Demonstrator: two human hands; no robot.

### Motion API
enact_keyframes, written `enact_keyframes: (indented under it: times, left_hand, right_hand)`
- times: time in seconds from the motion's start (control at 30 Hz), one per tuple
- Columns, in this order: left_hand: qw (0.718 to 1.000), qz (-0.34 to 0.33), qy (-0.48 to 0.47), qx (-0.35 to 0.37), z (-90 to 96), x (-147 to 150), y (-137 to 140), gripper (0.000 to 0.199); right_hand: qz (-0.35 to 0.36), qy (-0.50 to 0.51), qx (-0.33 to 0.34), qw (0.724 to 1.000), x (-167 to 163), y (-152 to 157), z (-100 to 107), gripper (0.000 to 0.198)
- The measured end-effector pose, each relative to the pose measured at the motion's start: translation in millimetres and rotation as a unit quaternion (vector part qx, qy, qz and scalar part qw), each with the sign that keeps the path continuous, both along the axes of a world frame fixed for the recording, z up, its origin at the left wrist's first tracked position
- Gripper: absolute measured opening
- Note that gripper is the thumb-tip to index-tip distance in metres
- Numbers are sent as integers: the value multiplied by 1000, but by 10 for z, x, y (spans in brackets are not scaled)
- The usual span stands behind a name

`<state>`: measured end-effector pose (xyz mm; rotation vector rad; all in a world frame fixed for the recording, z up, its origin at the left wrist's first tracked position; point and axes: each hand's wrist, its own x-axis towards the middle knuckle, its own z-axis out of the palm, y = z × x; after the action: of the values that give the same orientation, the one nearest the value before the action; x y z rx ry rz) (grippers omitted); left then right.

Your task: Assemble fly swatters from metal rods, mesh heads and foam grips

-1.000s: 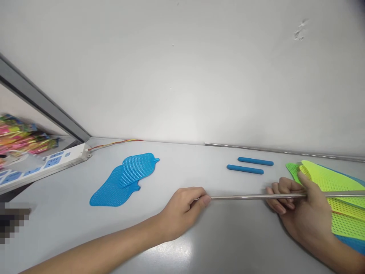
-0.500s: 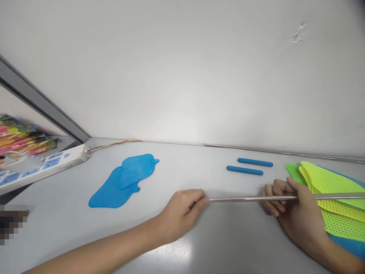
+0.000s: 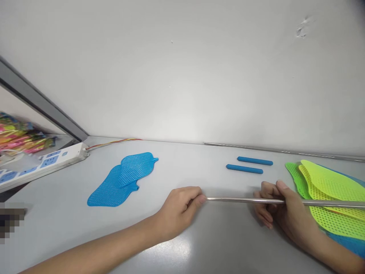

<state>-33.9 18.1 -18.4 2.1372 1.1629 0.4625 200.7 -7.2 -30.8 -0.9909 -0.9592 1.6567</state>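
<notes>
A thin metal rod (image 3: 230,199) runs level across the front of the table. Its left end is pinched between the thumb and fingers of my left hand (image 3: 179,213). Farther right, my right hand (image 3: 291,219) holds the same rod, thumb over it and fingers loosely curled around it. To the right the rod passes above a stack of yellow-green perforated fly swatter heads (image 3: 333,182). Two blue mesh swatter heads (image 3: 137,169) overlap each other left of my left hand. Behind my right hand lie two blue handle grips (image 3: 244,169), side by side.
Along the wall (image 3: 182,76) at the back lies another metal rod (image 3: 256,149). A white power strip (image 3: 68,156) with wires sits at the left. Beyond a grey frame bar (image 3: 42,101) are colourful wrapped packs (image 3: 23,137). A pixelated dark patch covers the left edge.
My right hand has slid slightly left along the rod, and the rod's right part sits a little lower. My left hand keeps its pinch on the end.
</notes>
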Motion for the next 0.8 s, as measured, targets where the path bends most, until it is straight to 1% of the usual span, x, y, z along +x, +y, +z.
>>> enact_keyframes:
  times: [0.17, 0.33, 0.43, 0.57, 0.73, 0.8]
  left_hand:
    - [1000, 5, 3, 10, 8, 10, 3, 32]
    - [1000, 3, 6, 6, 15, 23, 1, 32]
    - [1000, -3, 4, 2, 13, 32, -2, 32]
    - [1000, -5, -2, -8, 22, 47, -4, 33]
    - [999, -32, -7, -20, 63, 68, -14, 29]
    - [999, -39, -10, -18, 78, 72, -20, 26]
  right_hand:
    - [36, -43, 23, 998, 14, 10, -8, 44]
    - [26, -25, 2, 999, 3, 33, -19, 43]
    - [-12, -1, -13, 1000, -15, 40, -12, 45]
    - [-57, -15, -32, 998, -24, 38, 18, 48]
    - [-190, 3, -19, 982, -26, 48, 50, 42]
    - [-214, 15, -16, 976, -29, 58, 54, 41]
